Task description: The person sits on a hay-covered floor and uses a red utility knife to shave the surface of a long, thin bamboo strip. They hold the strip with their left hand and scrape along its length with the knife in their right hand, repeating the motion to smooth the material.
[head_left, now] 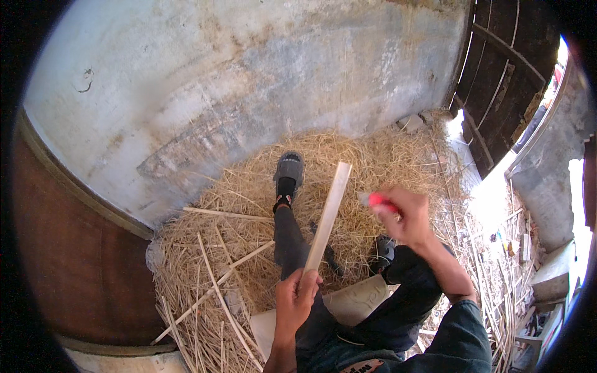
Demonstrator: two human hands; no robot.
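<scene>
A long, flat, pale bamboo strip (329, 214) points up and away from me, tilted slightly to the right. My left hand (295, 299) is closed round its lower end, above my lap. To the right of the strip, and apart from it, my right hand (407, 214) grips a red-handled knife (377, 200). The knife's short greyish tip points left toward the strip and is smeared by motion. Most of its handle is hidden in my fist. Across my lap, partly under my forearms, lies a beige sheet (356, 301) with dark marks on it.
Straw-like shavings (367, 155) cover the floor round my sandalled feet. Loose bamboo strips (214, 289) lie crossed at the left, and more lie at the right. A stained wall (249, 74) stands ahead. Dark boards (507, 81) are at the far right, a brown panel (81, 242) at the left.
</scene>
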